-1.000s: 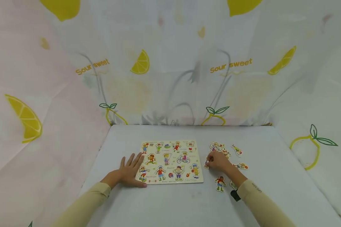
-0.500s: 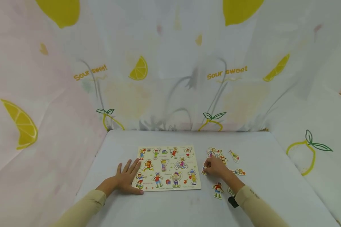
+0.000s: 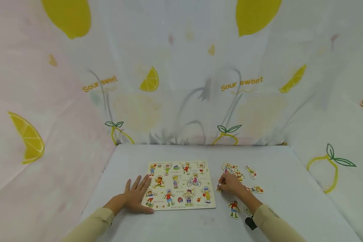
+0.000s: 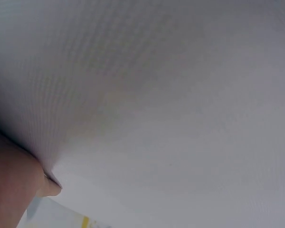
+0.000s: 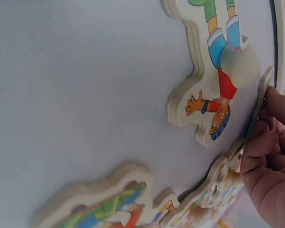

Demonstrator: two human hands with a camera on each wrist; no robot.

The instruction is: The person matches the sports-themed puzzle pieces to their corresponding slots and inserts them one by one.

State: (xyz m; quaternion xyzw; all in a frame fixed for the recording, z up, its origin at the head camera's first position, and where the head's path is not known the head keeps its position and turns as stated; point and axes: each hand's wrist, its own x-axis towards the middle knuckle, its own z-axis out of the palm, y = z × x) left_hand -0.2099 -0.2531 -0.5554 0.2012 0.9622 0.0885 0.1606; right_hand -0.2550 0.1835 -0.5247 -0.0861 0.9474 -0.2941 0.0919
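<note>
A pale puzzle board (image 3: pixel 181 185) printed with children playing sports lies flat on the white table. My left hand (image 3: pixel 134 198) rests with fingers spread over its left edge; in the left wrist view only part of that hand (image 4: pixel 14 183) shows at the lower left. Just right of the board, my right hand (image 3: pixel 231 184) pinches a small puzzle piece (image 3: pixel 219 189). From the right wrist, this puzzle piece (image 5: pixel 257 107) appears edge-on between thumb and fingers, its picture hidden. Close by lies a red-shirted figure piece (image 5: pixel 223 90) with a round knob.
Several loose pieces (image 3: pixel 230 167) lie overlapped beyond my right hand. Separate pieces lie to its right, such as a ball-player piece (image 3: pixel 255 189), and a red-shirted piece (image 3: pixel 234 210) is nearer me. A black object (image 3: pixel 250 223) sits by the right cuff. A lemon-print curtain (image 3: pixel 181 111) stands behind the table.
The head view has tilted up, so the table sits lower in it. My right hand stays at the piece beside the board, which now shows less of its face. The left hand keeps its place.
</note>
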